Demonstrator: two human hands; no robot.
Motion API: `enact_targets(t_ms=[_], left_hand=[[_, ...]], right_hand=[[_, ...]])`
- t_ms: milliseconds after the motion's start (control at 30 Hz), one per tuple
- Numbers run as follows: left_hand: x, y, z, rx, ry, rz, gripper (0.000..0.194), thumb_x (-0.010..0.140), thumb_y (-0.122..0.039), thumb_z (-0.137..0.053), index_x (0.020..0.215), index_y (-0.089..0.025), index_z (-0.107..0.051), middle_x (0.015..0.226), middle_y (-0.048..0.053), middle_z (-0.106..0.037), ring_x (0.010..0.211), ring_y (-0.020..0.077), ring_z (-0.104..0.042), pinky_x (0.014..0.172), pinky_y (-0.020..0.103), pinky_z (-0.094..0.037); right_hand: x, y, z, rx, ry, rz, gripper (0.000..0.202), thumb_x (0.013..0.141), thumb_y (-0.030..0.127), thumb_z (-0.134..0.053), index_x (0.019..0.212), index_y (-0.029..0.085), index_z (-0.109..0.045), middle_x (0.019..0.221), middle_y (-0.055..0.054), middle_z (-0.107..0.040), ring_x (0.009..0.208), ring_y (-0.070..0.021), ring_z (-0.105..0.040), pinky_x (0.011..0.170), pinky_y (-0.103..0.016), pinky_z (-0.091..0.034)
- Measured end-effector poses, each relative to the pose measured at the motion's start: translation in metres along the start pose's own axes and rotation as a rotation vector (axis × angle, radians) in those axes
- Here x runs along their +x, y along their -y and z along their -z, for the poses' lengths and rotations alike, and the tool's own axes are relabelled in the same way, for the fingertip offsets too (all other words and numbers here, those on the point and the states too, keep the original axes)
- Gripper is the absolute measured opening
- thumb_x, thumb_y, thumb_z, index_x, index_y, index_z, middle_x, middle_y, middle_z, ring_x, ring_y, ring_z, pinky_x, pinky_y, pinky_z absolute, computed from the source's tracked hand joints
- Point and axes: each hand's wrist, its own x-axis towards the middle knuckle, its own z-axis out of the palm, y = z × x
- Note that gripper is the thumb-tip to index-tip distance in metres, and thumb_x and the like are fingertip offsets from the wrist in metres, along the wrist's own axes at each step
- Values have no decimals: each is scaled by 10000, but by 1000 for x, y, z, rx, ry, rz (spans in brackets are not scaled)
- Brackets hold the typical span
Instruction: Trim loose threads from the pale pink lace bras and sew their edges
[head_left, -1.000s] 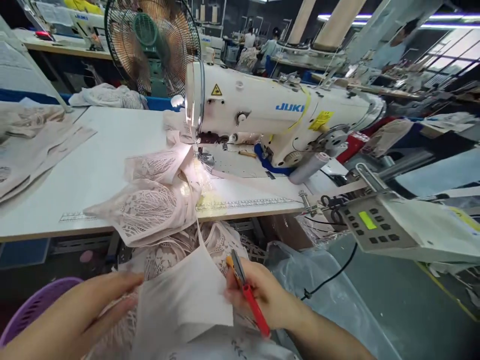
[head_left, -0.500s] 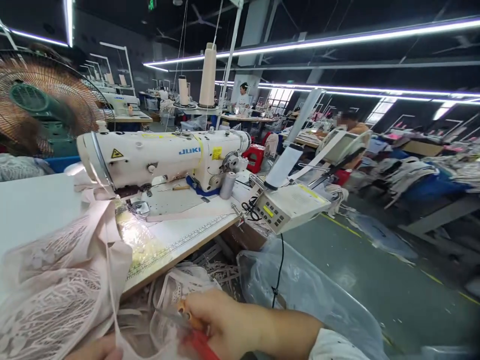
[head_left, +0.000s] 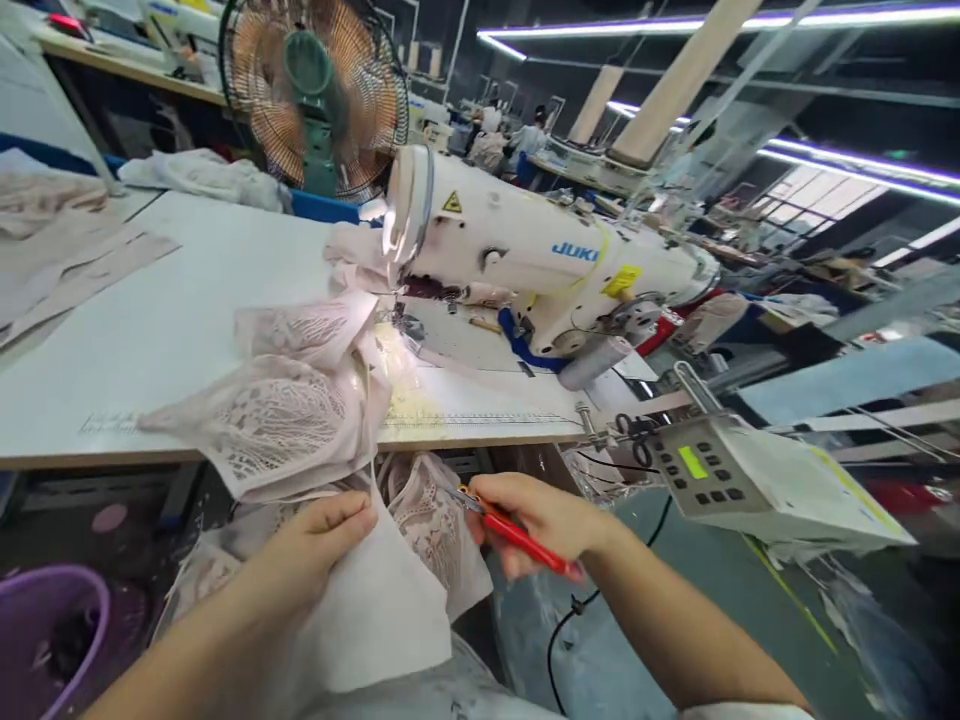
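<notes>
Pale pink lace fabric (head_left: 277,415) lies on the front of the white sewing table (head_left: 202,270) and hangs over its edge. My left hand (head_left: 330,530) pinches a pale piece of this fabric just below the edge. To its right, my right hand (head_left: 532,520) is closed round red-handled scissors (head_left: 525,540), their blades pointing left toward the hanging lace (head_left: 427,520). A small orange item on the scissors is partly hidden by my fingers. Behind the fabric stands a white sewing machine (head_left: 517,230), its lamp lighting the needle area.
A large fan (head_left: 311,90) stands behind the table. At the right is a control box (head_left: 750,480) with a dark cable hanging near my right forearm. A purple basket (head_left: 101,620) sits low at the left. More fabric (head_left: 52,240) lies on the far left.
The view has swung left and tilted, so the machine appears further right. Both hands now show more fully, with the scissors in clear view.
</notes>
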Motion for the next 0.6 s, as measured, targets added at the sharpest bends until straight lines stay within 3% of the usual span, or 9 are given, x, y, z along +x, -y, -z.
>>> enact_targets(t_ms=[100,200,333,600], left_hand=[[0,8,0,82,-2,-37,387,752,-538,-547,603,-186,-484,597,-42,-408,580,122,-378,563,241,-363],[1,10,-2,178,35,-113,367,781,-492,-486,578,-201,-395,604,-51,-335,589,119,-328,570,243,-325],[3,6,-6,247,20,-172,328,760,-421,-472,547,-219,-326,582,-54,-293,567,119,-294,538,244,-287],[3,4,-2,252,-8,-159,309,742,-414,-476,530,-215,-372,559,-43,-332,562,127,-332,548,250,-329]], right_hand=[[11,-12,18,-133,216,-99,591,717,758,-488,699,170,-432,642,34,-394,569,-89,-328,505,-212,-282],[23,-12,28,-219,316,-188,592,742,760,-438,711,169,-426,661,31,-393,585,-95,-345,518,-215,-276],[40,-1,33,-264,374,-222,567,753,733,-459,710,168,-439,646,37,-388,576,-92,-350,505,-208,-265],[61,11,43,-405,384,-212,505,709,650,-617,665,178,-444,584,63,-373,537,-82,-345,500,-214,-256]])
